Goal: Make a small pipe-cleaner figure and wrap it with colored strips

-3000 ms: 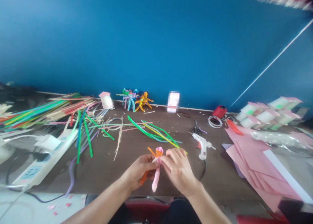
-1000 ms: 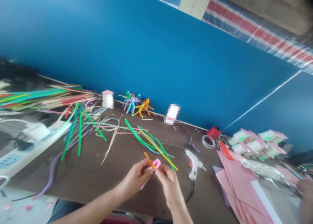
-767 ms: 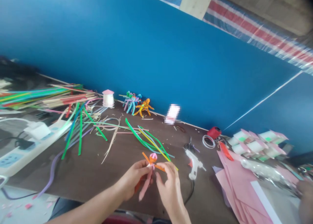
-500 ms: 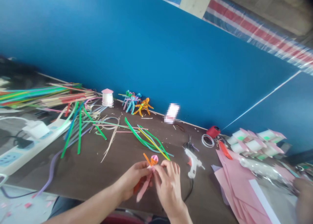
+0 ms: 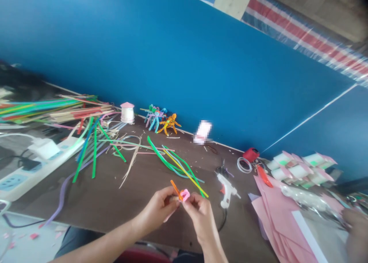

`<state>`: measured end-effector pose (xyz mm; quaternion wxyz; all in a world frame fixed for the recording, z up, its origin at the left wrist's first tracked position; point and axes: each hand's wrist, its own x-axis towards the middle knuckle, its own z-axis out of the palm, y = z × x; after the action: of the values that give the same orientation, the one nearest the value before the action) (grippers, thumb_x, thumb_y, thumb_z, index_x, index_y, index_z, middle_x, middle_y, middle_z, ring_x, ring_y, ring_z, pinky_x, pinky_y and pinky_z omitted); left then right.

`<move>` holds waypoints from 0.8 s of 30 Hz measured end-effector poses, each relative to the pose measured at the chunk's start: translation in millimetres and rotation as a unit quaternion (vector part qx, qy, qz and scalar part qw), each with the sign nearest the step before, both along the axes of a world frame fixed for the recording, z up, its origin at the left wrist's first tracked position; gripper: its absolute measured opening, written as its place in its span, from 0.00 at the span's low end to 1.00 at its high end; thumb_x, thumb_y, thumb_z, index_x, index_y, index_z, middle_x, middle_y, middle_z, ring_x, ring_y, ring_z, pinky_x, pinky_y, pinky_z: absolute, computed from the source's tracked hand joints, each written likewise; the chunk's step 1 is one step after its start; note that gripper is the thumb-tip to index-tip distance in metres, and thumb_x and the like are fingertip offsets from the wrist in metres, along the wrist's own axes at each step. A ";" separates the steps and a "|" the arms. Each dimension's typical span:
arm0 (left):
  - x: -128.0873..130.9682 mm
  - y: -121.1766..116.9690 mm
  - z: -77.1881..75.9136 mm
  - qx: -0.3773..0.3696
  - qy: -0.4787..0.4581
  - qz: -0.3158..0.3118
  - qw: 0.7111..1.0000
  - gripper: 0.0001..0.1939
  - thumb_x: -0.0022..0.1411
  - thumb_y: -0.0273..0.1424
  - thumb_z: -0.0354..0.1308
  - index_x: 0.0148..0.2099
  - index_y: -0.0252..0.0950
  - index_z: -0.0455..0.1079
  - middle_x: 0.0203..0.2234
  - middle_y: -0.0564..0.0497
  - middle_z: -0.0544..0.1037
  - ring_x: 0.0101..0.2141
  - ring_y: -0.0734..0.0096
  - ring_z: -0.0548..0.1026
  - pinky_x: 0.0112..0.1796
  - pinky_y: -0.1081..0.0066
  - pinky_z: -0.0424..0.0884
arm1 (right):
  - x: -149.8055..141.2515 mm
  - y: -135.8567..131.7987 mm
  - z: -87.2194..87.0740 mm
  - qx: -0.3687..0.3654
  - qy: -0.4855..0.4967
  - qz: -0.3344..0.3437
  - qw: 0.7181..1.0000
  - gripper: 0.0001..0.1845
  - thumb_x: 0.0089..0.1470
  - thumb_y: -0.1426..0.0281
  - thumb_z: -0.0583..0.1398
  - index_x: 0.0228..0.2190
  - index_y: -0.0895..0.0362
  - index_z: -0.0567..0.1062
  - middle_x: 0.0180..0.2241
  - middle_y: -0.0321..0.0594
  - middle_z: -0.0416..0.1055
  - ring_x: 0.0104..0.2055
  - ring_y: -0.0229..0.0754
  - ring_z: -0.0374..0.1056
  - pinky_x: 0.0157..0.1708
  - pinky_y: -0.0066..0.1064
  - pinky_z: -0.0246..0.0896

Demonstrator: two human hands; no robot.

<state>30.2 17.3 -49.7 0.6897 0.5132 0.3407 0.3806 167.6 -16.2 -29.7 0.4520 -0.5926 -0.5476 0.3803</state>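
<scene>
My left hand [image 5: 161,209] and my right hand [image 5: 202,217] meet near the table's front edge, both closed on a small pink and orange pipe cleaner piece [image 5: 185,195]. A pink loop shows between the fingertips, and an orange end [image 5: 174,186] sticks up to the left. My left thumb and fingers pinch its left side; my right thumb and index finger pinch the pink part. The fingers hide much of the piece. Just beyond the hands lie green, blue and yellow pipe cleaners [image 5: 181,169]. To the right of my right hand rests a white glue gun [image 5: 227,192].
Pipe cleaner figures [image 5: 169,124] and a white pot with a pink roof [image 5: 127,113] stand by the blue wall. At left are a power strip [image 5: 37,171] and many loose strips. Pink sheets [image 5: 276,221] lie at right, near another person's hand [image 5: 358,228].
The pink loop has turned and tilted to the right. My right fingers have curled in from lying across the piece to pinching it. The pink length that hung below is now mostly hidden.
</scene>
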 end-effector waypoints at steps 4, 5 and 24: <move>0.8 -0.6 -0.7 -0.108 -0.040 -0.003 0.993 0.14 0.50 0.38 0.60 0.32 0.32 0.65 0.20 0.55 0.69 0.21 0.79 0.67 0.20 0.80 0.57 | 1.6 3.3 -5.9 -0.057 0.042 0.009 0.997 0.13 0.51 0.64 0.56 0.22 0.60 0.73 0.20 0.37 0.68 0.25 0.39 0.63 0.27 0.28 0.57; 1.0 -0.2 -1.2 -0.156 -0.051 0.003 0.986 0.14 0.49 0.38 0.60 0.32 0.32 0.65 0.21 0.55 0.69 0.22 0.77 0.69 0.21 0.80 0.58 | 0.8 2.4 -7.7 -0.025 -0.001 -0.010 1.000 0.12 0.51 0.65 0.56 0.25 0.60 0.73 0.23 0.39 0.69 0.27 0.40 0.64 0.29 0.29 0.58; 1.1 -1.1 -2.1 -0.153 -0.017 -0.020 0.988 0.19 0.50 0.45 0.57 0.33 0.33 0.61 0.17 0.59 0.65 0.11 0.83 0.60 0.08 0.82 0.43 | -5.1 -2.6 -6.6 0.265 -0.415 -0.051 0.869 0.05 0.55 0.73 0.55 0.32 0.55 0.71 0.29 0.39 0.65 0.33 0.41 0.61 0.36 0.35 0.53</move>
<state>31.3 16.2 -51.8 0.7733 0.4020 0.3725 0.3188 162.4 -18.8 -36.3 0.3423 -0.5809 -0.7337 -0.0836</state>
